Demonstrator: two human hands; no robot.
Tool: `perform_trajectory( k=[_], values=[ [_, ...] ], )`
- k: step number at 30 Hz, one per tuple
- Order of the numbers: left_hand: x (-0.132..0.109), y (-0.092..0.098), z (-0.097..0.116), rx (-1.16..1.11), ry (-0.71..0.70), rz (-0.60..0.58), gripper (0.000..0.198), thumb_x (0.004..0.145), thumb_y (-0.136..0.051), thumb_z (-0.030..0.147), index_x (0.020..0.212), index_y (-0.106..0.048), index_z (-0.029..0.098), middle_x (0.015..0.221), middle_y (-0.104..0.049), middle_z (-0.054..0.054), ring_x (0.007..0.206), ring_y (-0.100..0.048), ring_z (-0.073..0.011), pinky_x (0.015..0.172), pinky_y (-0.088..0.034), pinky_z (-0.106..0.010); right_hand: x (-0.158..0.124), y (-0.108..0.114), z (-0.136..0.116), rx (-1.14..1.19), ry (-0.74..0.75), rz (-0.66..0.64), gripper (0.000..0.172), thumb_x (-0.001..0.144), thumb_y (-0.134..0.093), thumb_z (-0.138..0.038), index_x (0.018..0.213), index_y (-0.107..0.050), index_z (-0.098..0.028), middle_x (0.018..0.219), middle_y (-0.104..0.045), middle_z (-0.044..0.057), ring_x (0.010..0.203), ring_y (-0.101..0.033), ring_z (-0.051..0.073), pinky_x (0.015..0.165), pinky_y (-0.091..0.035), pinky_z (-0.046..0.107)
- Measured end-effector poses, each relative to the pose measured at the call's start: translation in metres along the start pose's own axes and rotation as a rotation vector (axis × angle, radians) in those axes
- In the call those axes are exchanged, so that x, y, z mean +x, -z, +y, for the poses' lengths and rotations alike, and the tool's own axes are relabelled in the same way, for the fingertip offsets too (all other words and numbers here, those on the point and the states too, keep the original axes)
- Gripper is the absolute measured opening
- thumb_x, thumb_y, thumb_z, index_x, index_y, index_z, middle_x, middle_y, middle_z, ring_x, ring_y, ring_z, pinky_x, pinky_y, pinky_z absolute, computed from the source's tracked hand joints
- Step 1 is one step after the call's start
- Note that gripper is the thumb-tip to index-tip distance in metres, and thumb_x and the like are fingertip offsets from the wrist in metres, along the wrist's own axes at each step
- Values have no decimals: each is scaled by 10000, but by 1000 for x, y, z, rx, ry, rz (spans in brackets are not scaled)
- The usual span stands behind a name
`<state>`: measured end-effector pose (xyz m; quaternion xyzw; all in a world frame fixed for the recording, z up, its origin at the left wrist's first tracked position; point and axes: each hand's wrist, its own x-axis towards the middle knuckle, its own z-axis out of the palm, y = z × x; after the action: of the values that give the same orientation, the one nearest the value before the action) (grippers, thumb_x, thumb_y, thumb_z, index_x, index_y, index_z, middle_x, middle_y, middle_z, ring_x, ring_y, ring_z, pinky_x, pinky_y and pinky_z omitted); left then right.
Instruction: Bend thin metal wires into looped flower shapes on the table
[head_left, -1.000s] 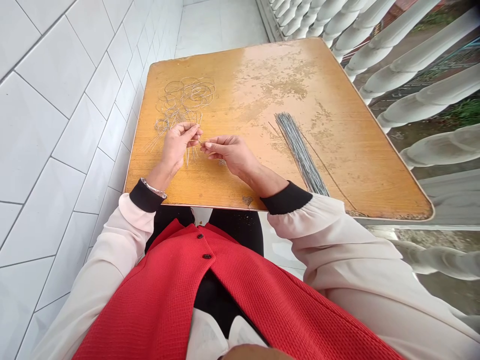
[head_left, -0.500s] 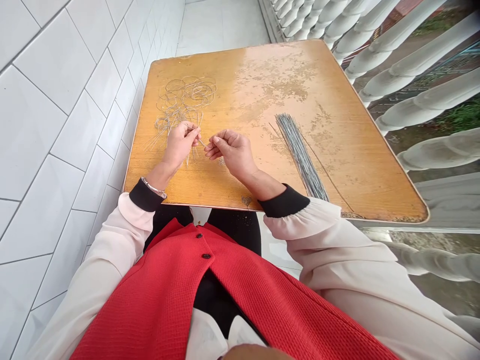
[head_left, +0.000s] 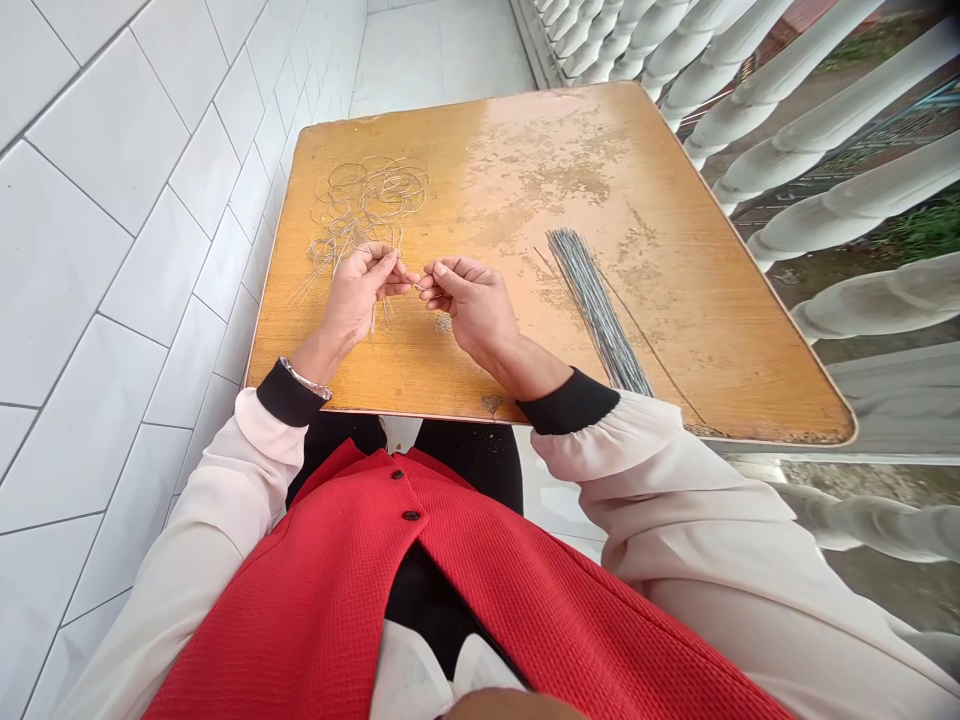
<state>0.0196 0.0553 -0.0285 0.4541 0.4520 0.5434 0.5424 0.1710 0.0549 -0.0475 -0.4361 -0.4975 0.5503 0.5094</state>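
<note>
Left hand [head_left: 358,295] pinching a thin silver wire [head_left: 406,280] just below a tangle of looped silver wire [head_left: 367,200] on the orange wooden surface [head_left: 480,150], right hand [head_left: 471,308] close beside, fingertips closed at the wire's end. Straight grey metal rods [head_left: 596,300] further right, apparently kept apart from the tangle.

The fine wire [head_left: 406,285] (barely visible) is too thin to trace.

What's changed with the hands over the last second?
The left hand and right hand have drawn closer, their fingertips now almost meeting; any wire held between them is too fine to make out. The tangle of looped silver wire and the bundle of straight grey wires stayed put.
</note>
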Motion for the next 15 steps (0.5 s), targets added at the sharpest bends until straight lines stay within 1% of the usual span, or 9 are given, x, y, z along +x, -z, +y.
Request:
perform_trajectory(
  k=[4, 8, 12, 15],
  values=[
    [-3, 0, 3, 46, -24, -62, 155, 962, -631, 275, 867, -541, 194, 714, -634, 53, 686, -675, -53, 688, -496, -188, 0, 2, -4, -54, 73, 17, 297, 875, -727, -481, 777, -621, -221, 720, -660, 8, 605, -559, 110, 575, -460, 251],
    [-5, 1, 6, 98, -18, -117, 152, 948, -654, 263, 856, -559, 189, 697, -637, 51, 662, -668, -55, 639, -460, -187, -2, 3, -7, -125, 135, 17, 305, 865, -735, -500, 764, -629, -232, 691, -637, 6, 602, -540, 127, 565, -443, 275],
    [-6, 4, 7, 138, 29, -191, 153, 934, -676, 256, 842, -577, 183, 686, -656, 34, 653, -670, -77, 651, -463, -219, -2, 5, -7, -140, 134, -53, 289, 857, -759, -452, 746, -636, -215, 641, -611, 0, 573, -516, 116, 541, -412, 272],
    [-6, 6, 7, 136, 42, -206, 136, 943, -658, 244, 848, -582, 183, 686, -663, 29, 658, -667, -82, 686, -482, -236, 0, 7, -7, -107, 96, -111, 259, 847, -778, -410, 751, -658, -201, 638, -623, 0, 556, -516, 103, 538, -421, 267]
  ],
)
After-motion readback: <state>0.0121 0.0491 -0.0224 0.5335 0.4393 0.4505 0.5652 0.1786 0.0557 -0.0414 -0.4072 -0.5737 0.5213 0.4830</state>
